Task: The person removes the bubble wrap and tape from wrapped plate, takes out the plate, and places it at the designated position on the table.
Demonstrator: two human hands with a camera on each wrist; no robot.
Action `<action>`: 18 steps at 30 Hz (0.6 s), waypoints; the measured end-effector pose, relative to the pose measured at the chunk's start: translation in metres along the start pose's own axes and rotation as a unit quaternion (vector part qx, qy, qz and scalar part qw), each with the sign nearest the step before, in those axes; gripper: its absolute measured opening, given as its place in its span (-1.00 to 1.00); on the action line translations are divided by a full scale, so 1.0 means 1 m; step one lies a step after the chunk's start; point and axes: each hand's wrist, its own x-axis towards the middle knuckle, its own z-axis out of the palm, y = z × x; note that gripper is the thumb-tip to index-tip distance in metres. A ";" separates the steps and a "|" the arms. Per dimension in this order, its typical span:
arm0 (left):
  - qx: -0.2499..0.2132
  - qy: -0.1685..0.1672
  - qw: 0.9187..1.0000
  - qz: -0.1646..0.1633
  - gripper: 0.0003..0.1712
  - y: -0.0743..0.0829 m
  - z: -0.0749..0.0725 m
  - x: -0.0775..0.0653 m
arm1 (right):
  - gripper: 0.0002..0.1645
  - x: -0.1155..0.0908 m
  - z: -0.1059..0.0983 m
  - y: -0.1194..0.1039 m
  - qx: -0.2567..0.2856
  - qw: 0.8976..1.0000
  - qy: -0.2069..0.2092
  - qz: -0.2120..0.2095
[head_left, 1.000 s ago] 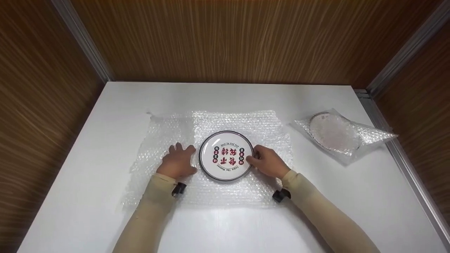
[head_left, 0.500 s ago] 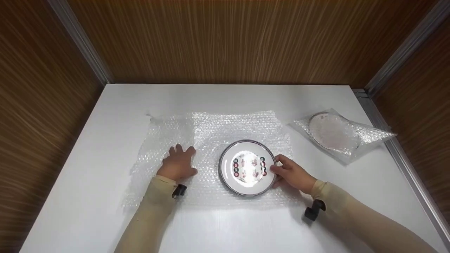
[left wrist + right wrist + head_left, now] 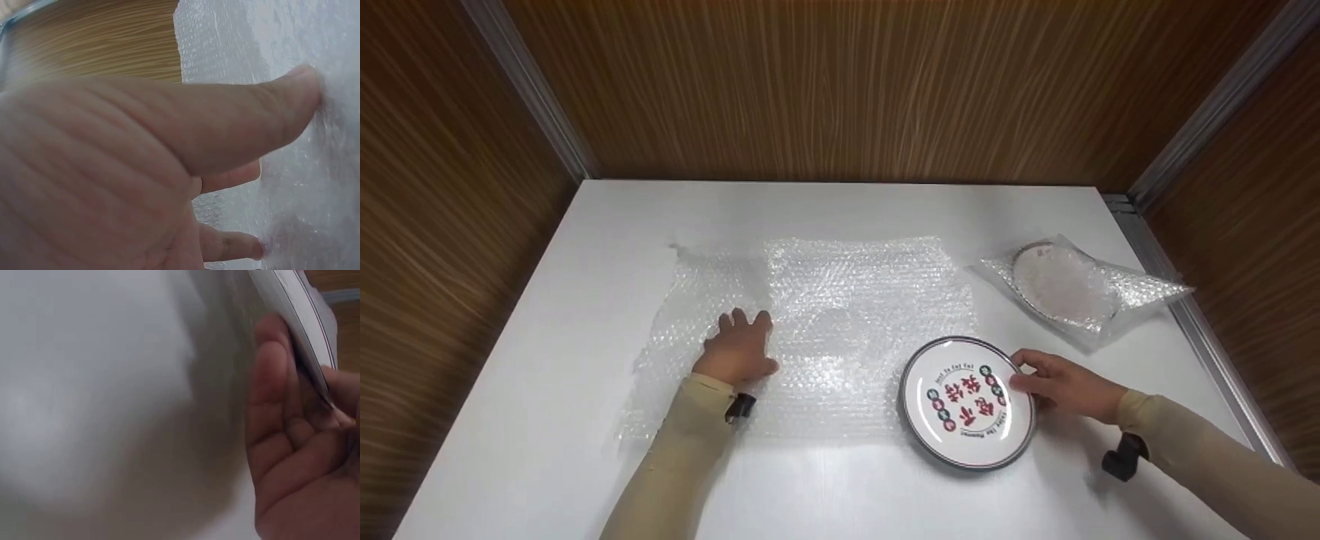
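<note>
My right hand (image 3: 1065, 386) pinches the right edge of a round white plate (image 3: 969, 401) with a dark rim and red and green lettering. Thumb on top and fingers beneath, it holds the plate over the front right corner of a bubble wrap sheet (image 3: 840, 300). The right wrist view has the plate's edge (image 3: 308, 315) between thumb and fingers, raised over the white surface. On the left part of the sheet rests my left hand (image 3: 737, 349), fingers spread and straight. Its thumb (image 3: 242, 124) touches the wrap in the left wrist view.
To the back right lies another plate wrapped in bubble wrap (image 3: 1065, 285), its loose end pointing right. Both lie on a white table (image 3: 810, 495). Wood-grain panels (image 3: 840, 90) with metal edge strips stand at the back and sides.
My right hand has lifted the plate off the middle of the bubble wrap and carried it right and toward me. The left hand has stayed in place on the sheet.
</note>
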 end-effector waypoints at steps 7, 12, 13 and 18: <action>-0.001 -0.004 1.000 0.002 -0.29 0.002 -0.003 -0.001 | -0.63 -0.028 -0.046 0.011 -0.069 0.997 -0.028 0.021; -0.001 -0.001 1.000 0.005 -0.30 0.001 -0.003 -0.001 | -0.62 -0.042 -0.071 0.023 -0.087 0.995 -0.051 0.027; 0.001 0.001 1.000 0.005 -0.30 0.000 -0.003 -0.001 | -0.63 -0.044 -0.075 0.026 -0.090 0.994 -0.057 0.027; 0.001 0.009 1.000 0.010 -0.32 0.001 -0.002 -0.001 | -0.66 -0.053 -0.091 0.040 -0.093 0.992 -0.086 0.022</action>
